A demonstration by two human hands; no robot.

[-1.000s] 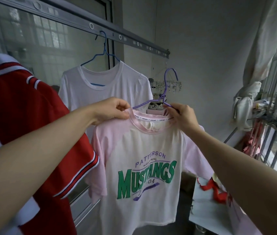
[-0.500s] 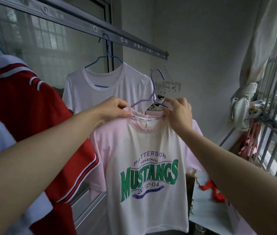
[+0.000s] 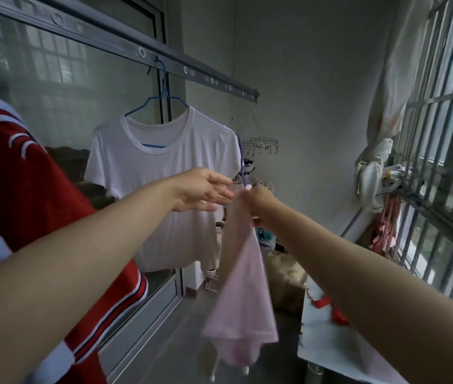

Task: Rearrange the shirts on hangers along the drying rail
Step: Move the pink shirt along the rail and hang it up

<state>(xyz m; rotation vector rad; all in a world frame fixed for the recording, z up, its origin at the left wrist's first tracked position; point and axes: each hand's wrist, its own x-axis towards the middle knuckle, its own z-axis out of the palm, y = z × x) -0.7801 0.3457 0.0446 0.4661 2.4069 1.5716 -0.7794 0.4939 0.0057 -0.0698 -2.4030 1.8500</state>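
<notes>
right hand [image 3: 258, 202]: fingers curled tight around the top of the pink shirt [image 3: 243, 295], right up by the neck where the purple hanger [image 3: 244, 173] pokes out above the fist
left hand [image 3: 203, 191]: flat and loose, fingers stretched out side by side, tips just beside the right fist. Can't tell if they touch the fabric, it's pretty blurry there
pink shirt: hangs edge-on from the right hand, well below the rail, bottom hem smeared out
purple hanger: only the thin hook shows, sticking up, not on anything
white shirt [image 3: 164, 184]: just behind the hands, on a blue hanger [image 3: 161, 98] hooked to the drying rail [image 3: 186, 70]
red jersey [image 3: 26, 189]: far left, closest to the camera, partly behind the left forearm
clip hanger [image 3: 260, 146]: dangles near the rail's far end
</notes>
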